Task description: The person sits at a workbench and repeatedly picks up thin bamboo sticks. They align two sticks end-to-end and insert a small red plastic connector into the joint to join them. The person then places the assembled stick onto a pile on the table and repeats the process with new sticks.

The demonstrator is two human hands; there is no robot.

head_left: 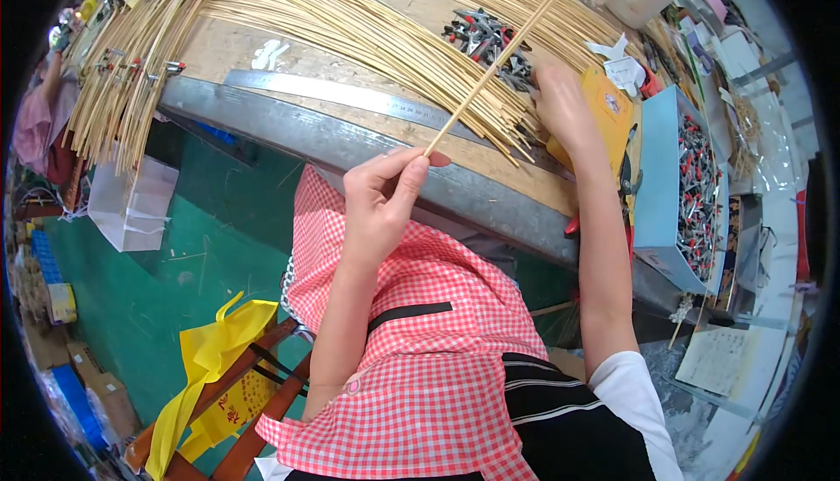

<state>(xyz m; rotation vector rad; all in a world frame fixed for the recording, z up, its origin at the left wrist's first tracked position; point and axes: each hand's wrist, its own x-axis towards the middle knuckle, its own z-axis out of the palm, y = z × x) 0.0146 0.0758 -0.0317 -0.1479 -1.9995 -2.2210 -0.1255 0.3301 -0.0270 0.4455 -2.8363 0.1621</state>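
A long thin bamboo stick [489,72] is pinched near its lower end between the thumb and fingers of my left hand [381,201]. It slants up and to the right, past a heap of small black and red spring clips [477,33]. My right hand [563,106] is at the right edge of that heap, its fingers curled down; the fingertips are partly hidden, so what they grip cannot be made out. Under the held stick, many loose bamboo sticks [350,30] lie across the wooden table. A steel ruler [324,90] rests along its front edge.
At left, stick bundles [131,87] with clips on them overhang the table. A light blue box [658,183] of clips stands at right, beside a yellow packet [605,112] and dark-handled pliers [626,173]. A wooden chair [284,376] with yellow cloth stands at lower left.
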